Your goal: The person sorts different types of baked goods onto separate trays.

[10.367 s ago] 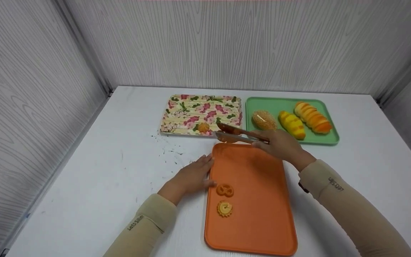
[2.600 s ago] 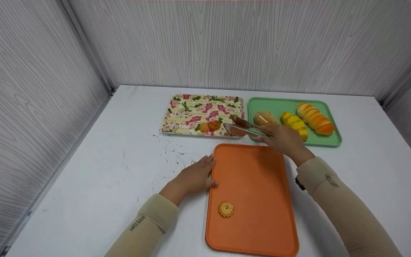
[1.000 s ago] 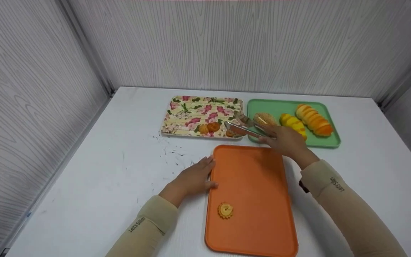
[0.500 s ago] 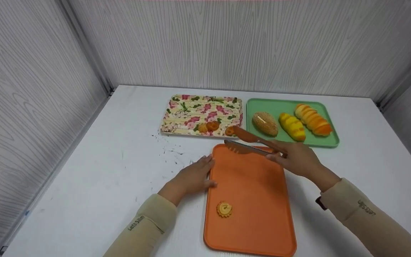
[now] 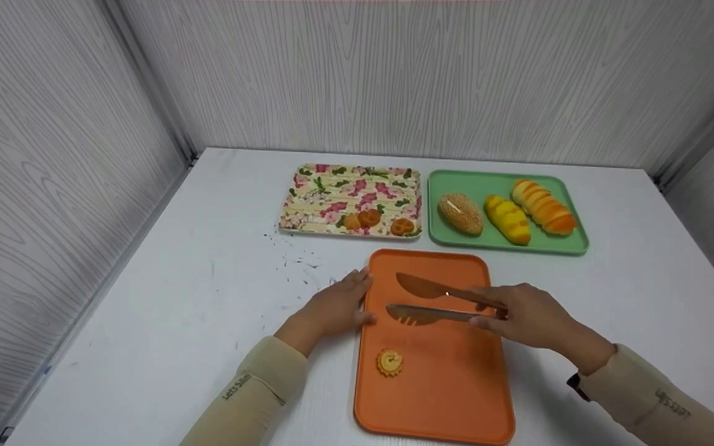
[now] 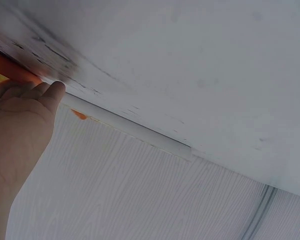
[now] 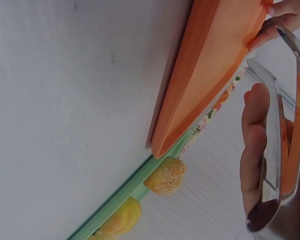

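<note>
My right hand [image 5: 533, 316] holds metal tongs [image 5: 431, 314] over the upper half of the orange tray [image 5: 437, 396]. The tongs' arms stand apart with nothing between them. On that tray, at the lower left, lies a small round cookie with a scalloped edge [image 5: 389, 362]. Straight fingers of my left hand [image 5: 329, 313] rest along the tray's left edge, also seen in the left wrist view. A pretzel-shaped cookie [image 5: 402, 227] lies at the near right corner of the floral tray [image 5: 344, 186], right of two touching small brown pastries [image 5: 368, 218].
Behind the orange tray on the right is a green tray [image 5: 487, 179]. It bears a sesame bun [image 5: 460, 214], a yellow striped bread [image 5: 507, 219] and a long orange-striped loaf [image 5: 543, 206]. Dark specks mark the white table [image 5: 208, 347] left of the orange tray. Wood-grain panels surround the table.
The pretzel-shaped cookie has gone from the orange tray to the floral tray, where the tongs let it go. My right hand has drawn the opened tongs back over the orange tray.
</note>
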The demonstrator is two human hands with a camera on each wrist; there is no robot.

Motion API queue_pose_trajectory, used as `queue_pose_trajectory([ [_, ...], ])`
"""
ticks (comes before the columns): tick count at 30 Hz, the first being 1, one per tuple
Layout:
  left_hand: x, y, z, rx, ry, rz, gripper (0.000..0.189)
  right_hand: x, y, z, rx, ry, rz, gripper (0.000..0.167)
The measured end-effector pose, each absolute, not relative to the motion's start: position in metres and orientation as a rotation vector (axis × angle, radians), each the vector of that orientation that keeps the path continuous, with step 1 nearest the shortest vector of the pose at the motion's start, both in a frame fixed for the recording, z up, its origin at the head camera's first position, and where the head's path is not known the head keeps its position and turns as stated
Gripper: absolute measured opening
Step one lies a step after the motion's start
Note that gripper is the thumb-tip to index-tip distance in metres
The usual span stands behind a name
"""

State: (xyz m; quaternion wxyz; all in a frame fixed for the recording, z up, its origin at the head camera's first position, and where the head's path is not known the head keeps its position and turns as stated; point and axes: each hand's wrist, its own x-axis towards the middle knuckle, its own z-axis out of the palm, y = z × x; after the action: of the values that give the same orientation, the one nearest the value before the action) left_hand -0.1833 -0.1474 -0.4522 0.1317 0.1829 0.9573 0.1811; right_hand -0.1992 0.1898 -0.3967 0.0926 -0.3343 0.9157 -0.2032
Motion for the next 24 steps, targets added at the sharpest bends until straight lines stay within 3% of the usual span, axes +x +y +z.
queue_pose_trajectory([
  [13,-0.184,-0.147,-0.454,0.530,2.778,0.521,0.081,-0.179,0.187,-0.399,-1.081,2.599,-0.557,0.064],
  [24,-0.183,-0.147,-0.451,0.526,2.767,0.519,0.081,-0.168,0.180,-0.402,-1.182,2.511,-0.604,0.053],
])
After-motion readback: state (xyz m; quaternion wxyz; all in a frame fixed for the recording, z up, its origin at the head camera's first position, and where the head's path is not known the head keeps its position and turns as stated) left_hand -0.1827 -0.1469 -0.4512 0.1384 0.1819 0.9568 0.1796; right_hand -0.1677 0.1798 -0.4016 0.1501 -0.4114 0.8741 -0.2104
